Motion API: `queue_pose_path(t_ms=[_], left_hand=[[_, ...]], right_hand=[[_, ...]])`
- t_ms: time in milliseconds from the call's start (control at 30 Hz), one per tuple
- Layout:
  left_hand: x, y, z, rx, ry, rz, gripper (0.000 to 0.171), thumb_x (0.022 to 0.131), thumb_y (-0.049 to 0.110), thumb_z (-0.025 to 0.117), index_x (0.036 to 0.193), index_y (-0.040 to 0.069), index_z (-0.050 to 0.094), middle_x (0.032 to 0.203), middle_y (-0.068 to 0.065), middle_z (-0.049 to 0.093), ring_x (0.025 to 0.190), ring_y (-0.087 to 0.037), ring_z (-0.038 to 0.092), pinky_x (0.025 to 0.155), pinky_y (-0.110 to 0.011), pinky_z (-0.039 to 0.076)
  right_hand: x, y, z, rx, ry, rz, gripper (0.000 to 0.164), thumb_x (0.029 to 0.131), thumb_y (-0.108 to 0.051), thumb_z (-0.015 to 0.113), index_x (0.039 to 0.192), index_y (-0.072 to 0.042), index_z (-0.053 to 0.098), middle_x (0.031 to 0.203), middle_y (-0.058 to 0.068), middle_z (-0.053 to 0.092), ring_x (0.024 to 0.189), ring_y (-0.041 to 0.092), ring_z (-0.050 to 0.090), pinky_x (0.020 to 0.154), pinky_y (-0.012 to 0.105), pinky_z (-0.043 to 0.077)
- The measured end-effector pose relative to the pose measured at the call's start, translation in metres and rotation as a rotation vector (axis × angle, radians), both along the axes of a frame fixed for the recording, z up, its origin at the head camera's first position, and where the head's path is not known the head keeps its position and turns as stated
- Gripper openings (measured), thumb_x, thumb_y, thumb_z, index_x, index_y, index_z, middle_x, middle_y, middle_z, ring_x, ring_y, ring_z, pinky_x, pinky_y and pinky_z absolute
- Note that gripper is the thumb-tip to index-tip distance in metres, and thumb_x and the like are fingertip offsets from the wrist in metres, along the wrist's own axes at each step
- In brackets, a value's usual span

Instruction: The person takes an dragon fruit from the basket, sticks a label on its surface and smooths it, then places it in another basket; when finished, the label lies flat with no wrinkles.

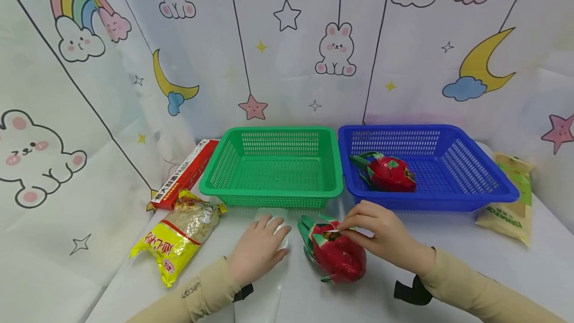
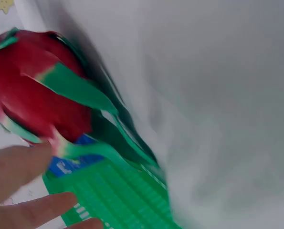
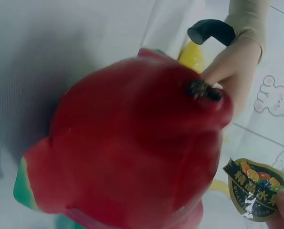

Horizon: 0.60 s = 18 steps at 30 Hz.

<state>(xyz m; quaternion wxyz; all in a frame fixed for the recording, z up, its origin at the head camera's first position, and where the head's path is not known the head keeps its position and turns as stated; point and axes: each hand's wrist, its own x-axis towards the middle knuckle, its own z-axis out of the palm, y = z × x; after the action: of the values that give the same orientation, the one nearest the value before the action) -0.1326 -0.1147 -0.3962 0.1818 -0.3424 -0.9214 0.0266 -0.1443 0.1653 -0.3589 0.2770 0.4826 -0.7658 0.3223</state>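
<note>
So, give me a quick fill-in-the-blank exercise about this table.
The sticker is held by the ____ hand.
The dragon fruit beside that hand is mostly ____.
The right-hand basket, with another dragon fruit inside, is ____.
The left-hand basket, nearer the red box, is ____.
Missing words: right; red; blue; green.

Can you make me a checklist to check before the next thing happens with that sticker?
1. Sticker pinched in the right hand: ok, held at its edge with its printed side showing in the right wrist view.
2. Front dragon fruit close by: ok, it lies on the table between the hands.
3. Left hand steadying that fruit: not ok, it rests on clear plastic beside it.
4. Sticker's back ready to stick: cannot tell.
5. Other dragon fruit out of the way: ok, it sits in the blue basket.
</note>
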Motion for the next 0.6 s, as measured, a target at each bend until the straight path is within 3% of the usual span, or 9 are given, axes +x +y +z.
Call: queue_pose_path(t_ms=[133,400,600], left_hand=[[0.003,0.015,0.004,0.031,-0.086,-0.074,0.055,0.082,0.049,0.063,0.122,0.013,0.054,0.121,-0.004,0.055,0.11,-0.022,0.05,0.087,-0.035,0.047],[0.005,0.036,0.008,0.066,-0.175,-0.177,0.081,0.078,0.062,0.059,0.136,0.008,0.041,0.134,-0.007,0.047,0.121,-0.026,0.045,0.098,-0.038,0.043],[0.003,0.047,0.004,0.072,-0.169,-0.249,0.089,0.075,0.067,0.059,0.137,0.007,0.038,0.138,-0.008,0.043,0.122,-0.028,0.044,0.099,-0.038,0.042]], right_hand=[[0.006,0.002,0.0,0.006,-0.059,-0.048,0.024,0.091,-0.033,0.055,0.085,-0.016,0.07,0.083,-0.009,0.061,0.077,0.003,0.054,0.066,0.011,0.044],[0.014,0.004,-0.002,-0.035,-0.109,-0.06,0.018,0.089,-0.032,0.058,0.086,-0.017,0.069,0.083,-0.01,0.06,0.074,0.003,0.054,0.057,0.007,0.041],[0.019,0.007,-0.006,-0.014,-0.165,-0.098,0.017,0.087,-0.034,0.06,0.086,-0.02,0.069,0.083,-0.014,0.061,0.073,0.001,0.053,0.057,0.007,0.041]])
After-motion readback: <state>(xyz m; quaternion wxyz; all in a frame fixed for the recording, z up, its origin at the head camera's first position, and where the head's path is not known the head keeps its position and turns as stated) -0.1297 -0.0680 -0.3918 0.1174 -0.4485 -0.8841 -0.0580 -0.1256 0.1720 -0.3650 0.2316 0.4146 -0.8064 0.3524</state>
